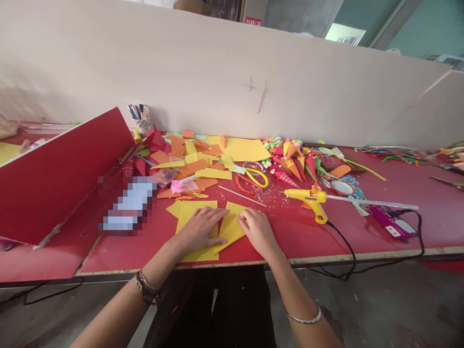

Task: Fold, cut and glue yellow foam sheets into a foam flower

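Note:
My left hand lies flat, fingers stretched out, on a yellow paper sheet near the front edge of the red table. My right hand rests on a second yellow piece just to the right, its fingers curled and pinching that piece's upper edge. The two yellow pieces overlap between my hands.
A yellow glue gun with a black cable lies to the right. Behind are yellow-handled scissors, orange and yellow paper scraps, coloured paper cones, a pen cup and a red divider board on the left.

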Demonstrator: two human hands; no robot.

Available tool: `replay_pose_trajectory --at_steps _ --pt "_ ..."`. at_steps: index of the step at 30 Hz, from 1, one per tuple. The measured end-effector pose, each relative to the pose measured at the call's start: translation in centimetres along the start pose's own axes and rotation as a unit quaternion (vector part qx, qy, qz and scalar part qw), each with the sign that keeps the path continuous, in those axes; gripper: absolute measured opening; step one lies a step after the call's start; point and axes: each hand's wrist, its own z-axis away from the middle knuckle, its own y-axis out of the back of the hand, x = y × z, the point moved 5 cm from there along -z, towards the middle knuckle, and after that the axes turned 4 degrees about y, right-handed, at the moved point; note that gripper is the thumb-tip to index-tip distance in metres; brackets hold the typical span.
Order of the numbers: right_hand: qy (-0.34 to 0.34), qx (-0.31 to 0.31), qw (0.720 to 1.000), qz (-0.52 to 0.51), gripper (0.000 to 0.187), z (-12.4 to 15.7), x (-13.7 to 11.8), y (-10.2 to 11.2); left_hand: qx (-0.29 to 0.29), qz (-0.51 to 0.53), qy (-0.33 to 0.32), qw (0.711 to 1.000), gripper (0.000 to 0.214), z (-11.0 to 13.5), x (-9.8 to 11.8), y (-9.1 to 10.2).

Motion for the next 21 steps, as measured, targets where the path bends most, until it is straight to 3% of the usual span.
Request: replay_pose_trajectory --at_steps 13,21 --pt "-0.001 0.008 1.000 0.014 0.011 0.01 -0.10 -0.10 -0.038 0.008 -0.013 0.999 0.077 0.23 -0.12 0.28" --pt "0.003 0.005 0.999 0.033 0.013 0.08 -0.36 -0.03 -0.046 0.001 -0.058 0.997 0.075 0.87 -0.34 0.51"
